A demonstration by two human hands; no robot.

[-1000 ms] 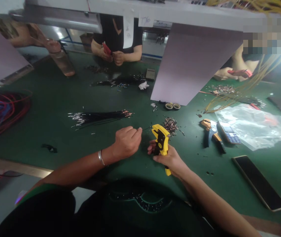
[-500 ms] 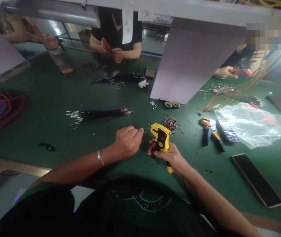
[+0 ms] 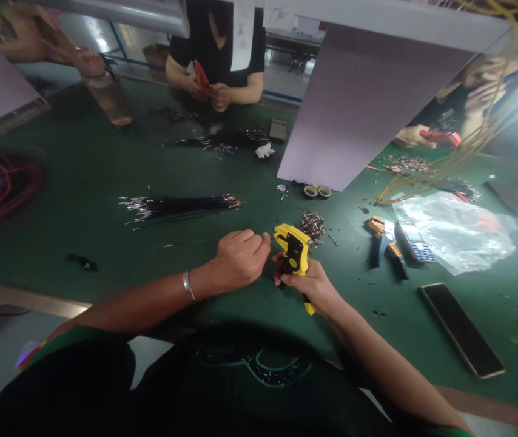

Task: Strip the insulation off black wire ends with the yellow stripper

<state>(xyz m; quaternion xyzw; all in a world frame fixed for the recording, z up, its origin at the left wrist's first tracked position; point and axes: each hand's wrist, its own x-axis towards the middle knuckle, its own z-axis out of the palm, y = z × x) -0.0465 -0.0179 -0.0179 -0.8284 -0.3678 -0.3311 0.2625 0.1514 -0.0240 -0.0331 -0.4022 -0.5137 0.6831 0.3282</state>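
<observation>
Recording the state of the desk (image 3: pixel 59 243) at this moment: we see the left hand (image 3: pixel 239 261) closed, thumb and fingers pinched together, with what may be a thin wire (image 3: pixel 272 238) at its fingertips, though the strand is too fine to be sure of. The right hand (image 3: pixel 308 285) is closed around the grip of a yellow-and-black wire stripper (image 3: pixel 293 252), which we hold upright just beside the left hand, above the desk.

Just beyond the stripper lies a heap of small metal bits (image 3: pixel 312 226). Farther left is a bundle of black wires with bare silver ends (image 3: pixel 179 207). To the right we note orange-and-blue pliers (image 3: pixel 384 243), a keypad phone (image 3: pixel 416 241), a plastic bag (image 3: pixel 454 233) and a smartphone (image 3: pixel 461 329).

Risks, in our judgement: a fine strand could slip from so small a pinch, or miss the stripper's mouth in this uneven light. A slight sideways swing of the stripper could knock the nearby heap and scatter bits across the dark desk, where they would be hard to see. Too hard a squeeze could nick or cut the strand.
</observation>
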